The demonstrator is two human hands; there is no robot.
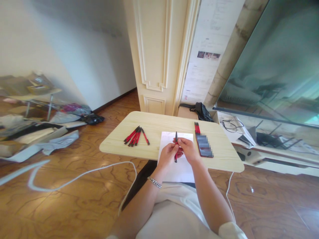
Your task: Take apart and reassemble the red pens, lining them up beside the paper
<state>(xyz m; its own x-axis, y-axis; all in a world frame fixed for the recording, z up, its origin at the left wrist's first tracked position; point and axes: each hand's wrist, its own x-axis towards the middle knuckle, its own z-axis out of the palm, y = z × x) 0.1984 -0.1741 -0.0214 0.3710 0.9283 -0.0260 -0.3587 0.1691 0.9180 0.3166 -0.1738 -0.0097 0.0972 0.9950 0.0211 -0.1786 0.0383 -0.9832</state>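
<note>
A red and black pen [176,159] stands upright in the picture, its black tip pointing away from me. My left hand [168,154] and my right hand [188,149] both pinch it near its middle, over a white sheet of paper [165,139]. On the left of the table lies a loose pile of similar red and black pens [134,136]. To the right of the paper, several more pens [197,127] lie side by side just beyond a phone [204,146] with a blurred screen.
The small pale wood table [112,142] has rounded corners. A white cable [87,172] runs over the floor at left. A black bag [203,111] rests behind the table, near a white cabinet [269,159] under a large screen [274,73]. Boxes and bags [62,132] lie at far left.
</note>
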